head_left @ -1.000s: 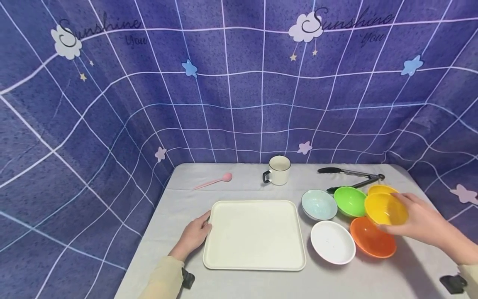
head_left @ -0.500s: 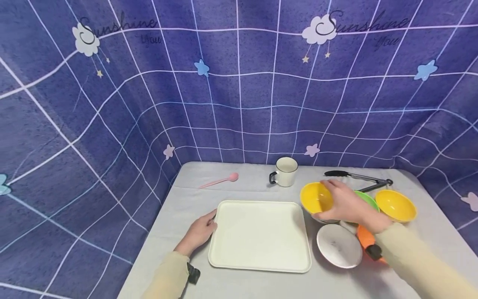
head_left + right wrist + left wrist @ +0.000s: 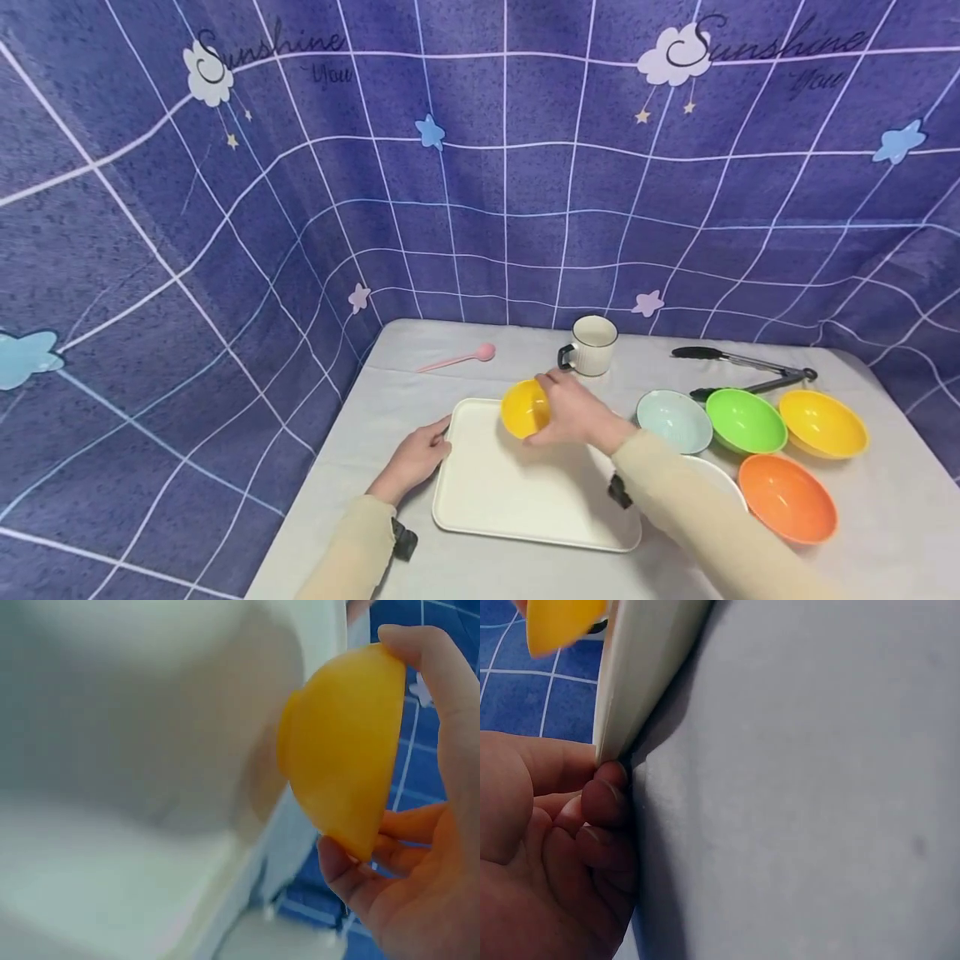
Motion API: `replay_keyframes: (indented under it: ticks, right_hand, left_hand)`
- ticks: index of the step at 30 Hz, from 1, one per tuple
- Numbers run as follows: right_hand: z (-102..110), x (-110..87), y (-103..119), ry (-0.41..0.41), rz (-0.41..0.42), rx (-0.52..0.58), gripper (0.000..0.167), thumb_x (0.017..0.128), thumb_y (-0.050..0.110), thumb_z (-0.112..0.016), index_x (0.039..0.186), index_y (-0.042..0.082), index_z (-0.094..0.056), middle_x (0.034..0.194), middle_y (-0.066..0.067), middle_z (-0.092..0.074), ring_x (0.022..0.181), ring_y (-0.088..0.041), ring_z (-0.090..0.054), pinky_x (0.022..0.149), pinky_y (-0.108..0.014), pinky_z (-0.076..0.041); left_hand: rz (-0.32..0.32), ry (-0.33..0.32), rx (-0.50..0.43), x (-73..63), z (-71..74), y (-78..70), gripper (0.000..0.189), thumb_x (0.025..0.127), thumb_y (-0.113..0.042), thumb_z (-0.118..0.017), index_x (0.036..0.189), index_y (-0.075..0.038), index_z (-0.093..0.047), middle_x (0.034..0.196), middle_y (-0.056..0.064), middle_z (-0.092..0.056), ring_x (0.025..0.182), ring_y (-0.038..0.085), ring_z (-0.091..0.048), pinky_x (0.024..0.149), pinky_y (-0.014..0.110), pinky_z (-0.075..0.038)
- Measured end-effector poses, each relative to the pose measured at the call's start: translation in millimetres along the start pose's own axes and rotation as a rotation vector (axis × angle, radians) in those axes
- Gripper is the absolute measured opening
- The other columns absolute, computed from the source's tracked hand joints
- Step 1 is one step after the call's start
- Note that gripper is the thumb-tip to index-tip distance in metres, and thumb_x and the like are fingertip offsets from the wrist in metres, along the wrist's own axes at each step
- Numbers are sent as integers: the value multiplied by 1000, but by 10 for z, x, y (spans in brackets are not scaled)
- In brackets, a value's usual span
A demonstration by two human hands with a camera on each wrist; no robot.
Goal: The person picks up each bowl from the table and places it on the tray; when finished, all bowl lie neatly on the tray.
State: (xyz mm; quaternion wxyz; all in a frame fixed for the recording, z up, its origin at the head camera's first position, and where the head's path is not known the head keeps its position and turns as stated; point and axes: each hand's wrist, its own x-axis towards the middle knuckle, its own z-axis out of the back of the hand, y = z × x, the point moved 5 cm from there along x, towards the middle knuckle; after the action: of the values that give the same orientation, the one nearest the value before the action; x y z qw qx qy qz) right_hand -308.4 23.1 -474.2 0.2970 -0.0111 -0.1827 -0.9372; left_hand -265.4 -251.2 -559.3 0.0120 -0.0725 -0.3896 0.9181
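Note:
My right hand grips a small yellow bowl by its rim, above the far part of a white rectangular tray. In the right wrist view the bowl shows its rounded side and foot, thumb on one side of the rim and fingers on the other. A shadow falls on the tray beneath it. At the tray's left edge my left hand holds the rim; the left wrist view shows thumb and curled fingertips pinching the tray's edge.
Right of the tray stand a pale blue bowl, a green bowl, another yellow bowl, an orange bowl and a partly hidden white bowl. Behind lie a pink spoon, a mug and black tongs.
My right hand has lifted the yellow bowl off the other yellow one and carried it left, over the other bowls to above the tray. My left hand has stayed on the tray's edge.

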Motion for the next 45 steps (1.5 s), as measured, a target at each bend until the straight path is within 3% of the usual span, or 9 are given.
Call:
replay_keyframes:
  ticks: [5, 12, 15, 18, 25, 29, 33, 37, 45]
  right_hand:
    - [-283, 152, 156, -1, -19, 15, 109, 62, 58, -93, 139, -9, -54, 127, -20, -61, 113, -35, -60, 105, -47, -48]
    - [-457, 270, 314, -52, -9, 93, 108, 64, 54, -93, 140, -11, -52, 123, -20, -61, 108, -34, -58, 100, -45, -50]
    - [-482, 331, 384, -48, -9, 105, 108, 65, 53, -94, 141, -10, -51, 125, -20, -61, 109, -34, -58, 99, -43, -51]
    - [-512, 385, 440, -32, -9, 109, 109, 66, 54, -94, 143, -9, -50, 127, -20, -60, 111, -34, -58, 101, -42, -50]
    - [-559, 433, 523, -5, -30, 149, 125, 67, 62, -93, 156, -7, -38, 141, -22, -54, 124, -37, -54, 108, -44, -46]
    - [-557, 419, 528, 10, -47, 157, 133, 66, 67, -91, 161, -4, -29, 147, -23, -49, 130, -37, -51, 111, -46, -43]
    - [-457, 355, 484, 14, -36, 108, 132, 67, 74, -85, 163, 2, -29, 151, -21, -48, 134, -36, -49, 112, -47, -42]
    - [-185, 202, 362, -2, 20, 39, 118, 71, 76, -81, 158, 6, -43, 150, -16, -53, 134, -35, -51, 111, -50, -41]
    - [414, -307, -226, -61, 98, 16, 94, 79, 70, -79, 150, 13, -57, 146, -14, -58, 135, -36, -52, 111, -55, -41]
  left_hand:
    - [1, 8, -31, 1, -56, -19, 55, 101, -15, -58, 156, -12, -49, 65, -2, -45, 94, 19, -58, 97, 46, -44]
    - [17, 25, -34, 0, -123, -50, 56, 102, -15, -59, 157, -10, -48, 70, 4, -55, 101, 26, -62, 109, 52, -42]
    - [15, 19, -39, 15, -139, -59, 55, 103, -16, -59, 156, -7, -48, 102, 13, -73, 126, 32, -60, 114, 54, -37]
    - [-12, 20, -38, 31, -143, -66, 50, 105, -19, -59, 153, -7, -53, 135, 13, -68, 141, 36, -49, 115, 57, -34]
    - [-88, -11, -26, 52, -92, -80, 32, 101, -16, -62, 130, -9, -71, 121, 6, -75, 124, 34, -63, 107, 59, -43]
    - [-68, -9, -43, 49, -86, -48, 30, 101, -15, -62, 128, -9, -72, 115, 2, -76, 118, 29, -66, 105, 58, -44]
    - [-36, -8, -57, 45, -83, -15, 33, 102, -15, -62, 132, -9, -71, 119, 4, -75, 121, 30, -64, 107, 58, -43]
    - [-25, -8, -51, 47, -64, -5, 36, 102, -15, -60, 136, -8, -68, 122, 6, -74, 123, 31, -63, 108, 59, -42]
    - [11, -6, -67, 57, -72, 5, 38, 102, -16, -60, 138, -8, -67, 122, 5, -74, 124, 30, -61, 111, 60, -38]
